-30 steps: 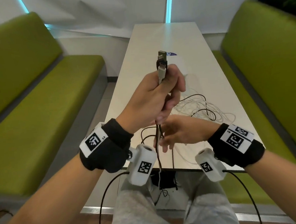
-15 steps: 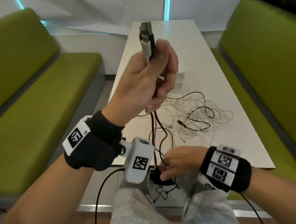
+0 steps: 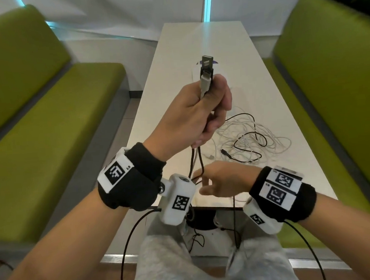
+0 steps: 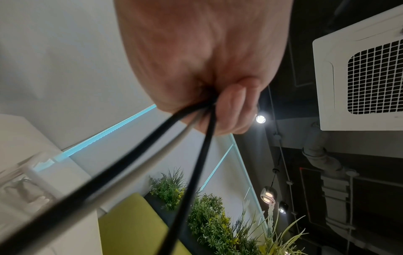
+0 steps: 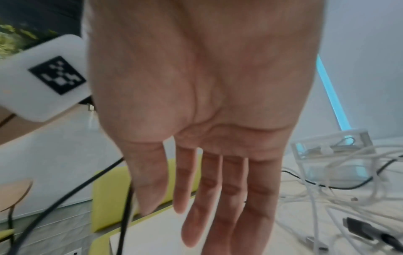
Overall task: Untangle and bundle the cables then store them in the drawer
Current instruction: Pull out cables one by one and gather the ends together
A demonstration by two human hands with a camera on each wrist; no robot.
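Observation:
My left hand (image 3: 201, 108) is raised over the near end of the white table (image 3: 224, 51) and grips a bunch of cable ends, a black plug and a grey plug (image 3: 206, 78) sticking up from the fist. Black and white strands (image 3: 195, 163) hang from the fist (image 4: 209, 103) toward my lap. My right hand (image 3: 217, 181) is below it at the table's near edge, fingers straight and spread (image 5: 218, 181), beside the hanging strands and holding nothing. A tangle of white and black cables (image 3: 251, 142) lies on the table to the right.
A small clear box (image 5: 331, 151) stands on the table behind the tangle. Green benches (image 3: 38, 135) run along both sides of the table. Wrist camera leads hang down by my grey-trousered legs (image 3: 165, 260).
My left hand has come down a little with the plugs still in its grip. My right hand has risen from below the table edge to just under the left wrist and spread its fingers.

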